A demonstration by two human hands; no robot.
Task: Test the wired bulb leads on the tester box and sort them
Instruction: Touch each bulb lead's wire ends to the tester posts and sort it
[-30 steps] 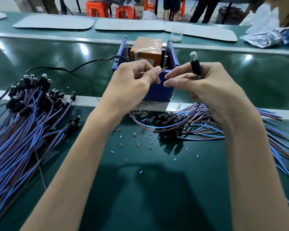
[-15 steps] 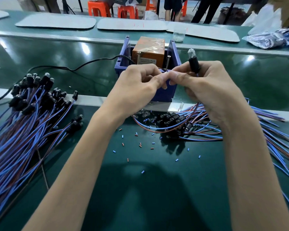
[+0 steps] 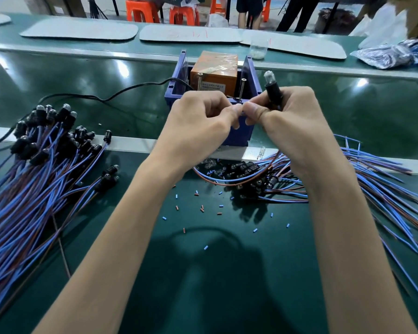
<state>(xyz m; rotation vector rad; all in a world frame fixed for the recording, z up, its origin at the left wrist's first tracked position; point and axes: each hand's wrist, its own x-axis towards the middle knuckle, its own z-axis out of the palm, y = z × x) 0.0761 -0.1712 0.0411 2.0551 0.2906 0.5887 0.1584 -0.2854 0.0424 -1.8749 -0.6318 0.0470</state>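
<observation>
Your right hand (image 3: 290,121) grips the bulb lead (image 3: 272,92) upright, likely so its lamp shows, your left hand (image 3: 200,124) pinching the lead's free end just at six o'clock of the tester box's (image 3: 239,136) contact screws (image 3: 242,89).

Glossy green table (image 3: 58,75), seemingly plastic blue box (image 3: 250,75), metal screws (image 3: 241,89)

The left hand (image 3: 198,116) and right hand (image 3: 290,119), a gap apart one second earlier, closed until their fingertips met. Both sank with the black-socketed, blue-and-brown wired bulb lead (image 3: 270,85) to the blue plastic tester box's (image 3: 241,136) front rim, beside its right upright screw (image 3: 242,89).
</observation>
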